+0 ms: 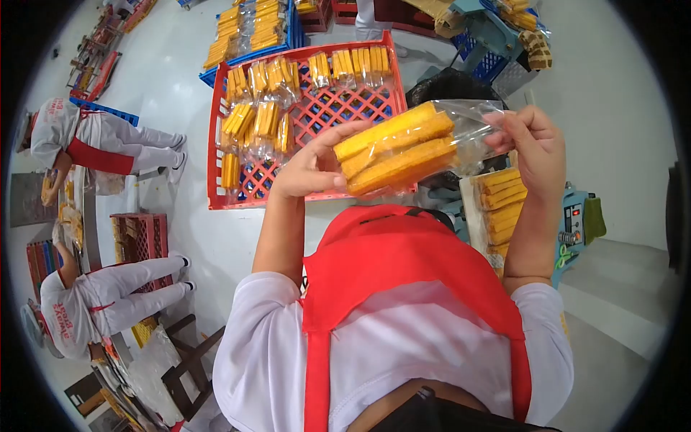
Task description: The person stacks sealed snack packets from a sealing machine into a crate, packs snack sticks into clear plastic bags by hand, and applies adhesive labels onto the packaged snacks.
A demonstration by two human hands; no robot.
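Observation:
Both my hands hold up a clear plastic bag (pixel 403 147) containing several long yellow bread-like sticks. My left hand (pixel 311 167) wraps round the filled end, with thumb and fingers against the sticks. The bag's loose end is pinched between the thumb and fingers of my right hand (pixel 529 140). Behind the bag lies a red plastic crate (pixel 214 165) with a lattice bottom. Several similar bagged packs (pixel 266 119) rest in the crate, mostly along its far side and left half.
Unwrapped yellow sticks (pixel 504 205) lie on a tray under my right forearm. A blue machine (pixel 572 223) with a control panel stands at the right. Beyond the red crate sits a blue crate (pixel 294 25) of packs. Two co-workers (pixel 108 295) (pixel 93 137) stand at a table on the left.

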